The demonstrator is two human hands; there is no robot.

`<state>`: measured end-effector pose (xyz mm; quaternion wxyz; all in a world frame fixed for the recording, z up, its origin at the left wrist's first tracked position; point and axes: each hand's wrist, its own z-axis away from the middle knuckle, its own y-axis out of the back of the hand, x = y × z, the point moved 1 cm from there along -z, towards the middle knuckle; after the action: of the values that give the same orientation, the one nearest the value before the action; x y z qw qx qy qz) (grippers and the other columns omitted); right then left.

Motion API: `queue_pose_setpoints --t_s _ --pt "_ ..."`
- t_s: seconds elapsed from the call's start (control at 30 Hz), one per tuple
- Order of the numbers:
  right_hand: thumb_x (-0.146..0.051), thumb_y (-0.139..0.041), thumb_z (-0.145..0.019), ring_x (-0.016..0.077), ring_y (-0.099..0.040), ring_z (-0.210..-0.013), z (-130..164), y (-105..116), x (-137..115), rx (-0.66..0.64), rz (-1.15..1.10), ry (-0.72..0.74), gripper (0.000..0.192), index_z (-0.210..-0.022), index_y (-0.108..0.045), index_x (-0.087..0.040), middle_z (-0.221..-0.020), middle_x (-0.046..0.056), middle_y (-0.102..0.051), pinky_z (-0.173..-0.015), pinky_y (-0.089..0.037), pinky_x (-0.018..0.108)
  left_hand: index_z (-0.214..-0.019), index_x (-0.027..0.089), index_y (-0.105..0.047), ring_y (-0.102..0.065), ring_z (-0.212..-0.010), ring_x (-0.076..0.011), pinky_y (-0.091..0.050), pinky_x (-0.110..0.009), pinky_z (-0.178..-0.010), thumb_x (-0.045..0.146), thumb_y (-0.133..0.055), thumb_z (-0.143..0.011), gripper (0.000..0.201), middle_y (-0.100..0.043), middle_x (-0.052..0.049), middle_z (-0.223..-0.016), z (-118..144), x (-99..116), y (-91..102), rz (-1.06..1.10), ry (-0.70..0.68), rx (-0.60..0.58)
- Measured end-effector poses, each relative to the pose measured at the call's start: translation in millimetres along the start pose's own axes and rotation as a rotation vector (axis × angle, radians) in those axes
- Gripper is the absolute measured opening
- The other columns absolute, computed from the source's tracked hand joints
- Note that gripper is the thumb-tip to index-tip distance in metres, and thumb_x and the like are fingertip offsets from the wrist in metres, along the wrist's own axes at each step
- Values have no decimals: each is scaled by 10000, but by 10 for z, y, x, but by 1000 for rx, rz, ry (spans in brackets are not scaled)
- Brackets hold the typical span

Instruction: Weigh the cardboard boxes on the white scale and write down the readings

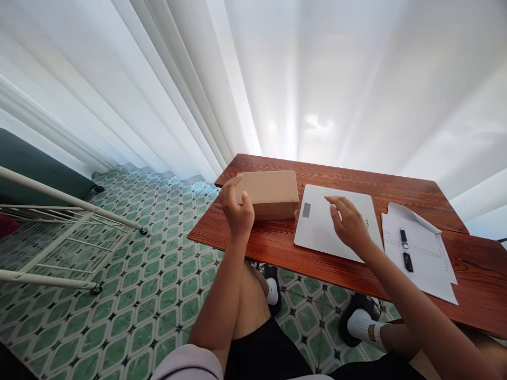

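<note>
Head view: a reddish wooden table (277, 248) stands before white curtains (317, 79), over a floor of green patterned tiles (158, 295). On the table's left end lies a flat brown cardboard box (273, 192). The left hand (236, 208) grips the box's left end, thumb on the top face and fingers curled around the near side edge, so the hand is closed on the box.

Just right of the box, apart from it by a thin strip of bare wood, lies a flat white digital scale (320, 224) with a small grey display window at its left side. The right hand (348, 221) rests over the scale's right half, palm down, fingers loosely spread and holding nothing; whether the fingertips touch the surface cannot be told.

Right of the scale lies a printed paper sheet (423, 258), its far corner curled up, with a black pen (405, 249) lying on it. Left of the table, well apart from it, stands a white metal rack (59, 237). Beneath the table's near edge show the person's knees, white socks and black slippers.
</note>
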<state>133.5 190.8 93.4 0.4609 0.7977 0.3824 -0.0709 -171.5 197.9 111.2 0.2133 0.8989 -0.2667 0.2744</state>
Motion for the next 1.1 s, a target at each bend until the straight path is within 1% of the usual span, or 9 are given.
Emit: queue_pose_setpoints --t_s 0.13,0.23,0.33,0.47,0.53,0.63,0.8,0.97,1.1 --pt "-484 -350 -1088 305 -564 -1352 -178 -402 -153 8 -263 -127 490 -1498 -514 -273 -1434 143 -600 -1094 -516 536 -1335 156 -633 -540 -1344 -225 -389 -377 -1180 213 -480 -906 459 -628 -114 -1411 44 -346 16 100 197 38" --pt "-626 -422 -1032 309 -476 -1463 -281 -685 -179 16 -484 -323 624 -1557 -449 -290 -1562 130 -510 -1205 -420 561 -1397 151 -597 -511 -1400 -220 -380 -355 -1197 253 -487 -919 501 -580 -116 -1483 61 -535 7 234 392 39" --pt "-714 -387 -1004 299 -365 -1552 -355 -918 -175 -19 -599 -495 738 -1616 -360 -304 -1659 98 -409 -1280 -309 548 -1449 160 -561 -500 -1426 -212 -382 -332 -1205 297 -496 -942 529 -542 -111 -1528 81 -619 -7 401 571 12" --pt "-773 -302 -989 298 -301 -1587 -409 -1084 -202 -75 -631 -581 823 -1658 -278 -293 -1702 68 -345 -1299 -267 535 -1506 215 -523 -420 -1500 -216 -369 -325 -1222 381 -534 -970 560 -448 -58 -1620 117 -618 -15 534 749 -85" --pt "-780 -314 -981 301 -293 -1590 -418 -1110 -234 -90 -637 -599 839 -1653 -294 -278 -1706 69 -338 -1311 -240 526 -1498 226 -538 -391 -1522 -220 -348 -322 -1238 404 -555 -971 557 -433 -40 -1632 128 -605 -11 546 787 -116" --pt "-750 -360 -986 298 -285 -1591 -419 -1121 -288 -98 -641 -596 790 -1625 -352 -286 -1705 56 -343 -1318 -223 526 -1486 224 -554 -426 -1498 -244 -373 -339 -1225 403 -598 -946 570 -462 -50 -1612 132 -590 -5 545 822 -126" --pt "-670 -386 -1016 317 -446 -1493 -395 -1151 -345 -119 -658 -537 654 -1549 -465 -298 -1606 58 -499 -1263 -330 575 -1454 203 -597 -481 -1453 -259 -387 -364 -1221 271 -619 -875 583 -508 -67 -1574 116 -555 -14 558 851 -83" --pt "-650 -307 -1047 277 -356 -1550 -373 -1174 -386 -70 -634 -454 644 -1558 -457 -288 -1635 49 -456 -1310 -234 530 -1382 175 -653 -497 -1440 -253 -386 -348 -1224 219 -594 -852 535 -533 -72 -1552 92 -516 -24 568 848 -38" --pt "-633 -285 -1055 279 -380 -1533 -382 -1171 -410 -65 -625 -437 641 -1567 -451 -284 -1613 57 -482 -1301 -259 527 -1383 159 -653 -489 -1449 -246 -370 -340 -1235 200 -581 -851 538 -540 -72 -1546 74 -488 -18 557 849 -27"
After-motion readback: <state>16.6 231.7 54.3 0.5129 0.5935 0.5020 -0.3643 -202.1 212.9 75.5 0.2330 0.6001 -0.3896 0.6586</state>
